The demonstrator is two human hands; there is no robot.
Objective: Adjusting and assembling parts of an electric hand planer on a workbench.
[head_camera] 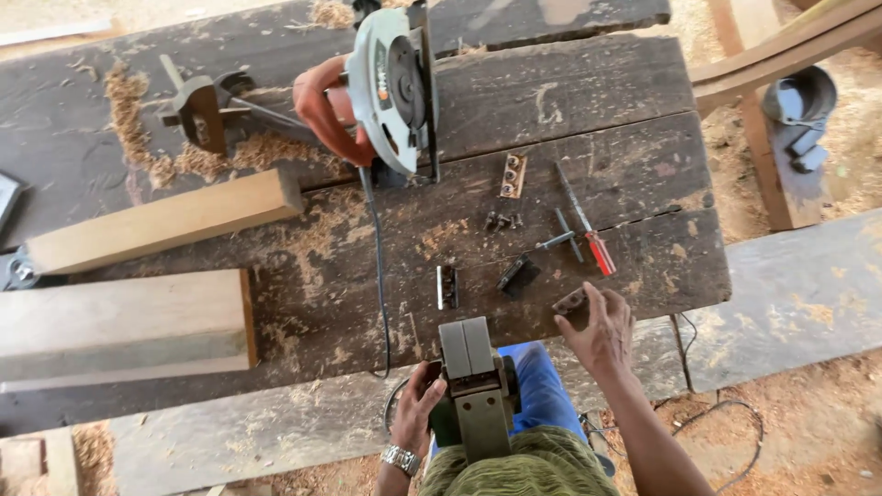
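Nearest my view, a grey power planer (478, 390) rests upturned on my lap at the tabletop (588, 92) edge. My left hand (418, 413) grips its side, fingers closed on the body. My right hand (602, 326) pinches a small dark metal part (571, 301) at the near edge. Beyond lie a red-handled screwdriver (588, 234), loose screws (503, 220), a circular saw (386, 87), and two timber blocks (129, 326) on the left amid sawdust.

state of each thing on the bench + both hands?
left hand: gripping the planer's side
planer: base turned up, at bench edge
right hand: fingers on small dark block
circular saw: resting on bench, corded
red-handled screwdriver: lying flat
wood beams: lying flat
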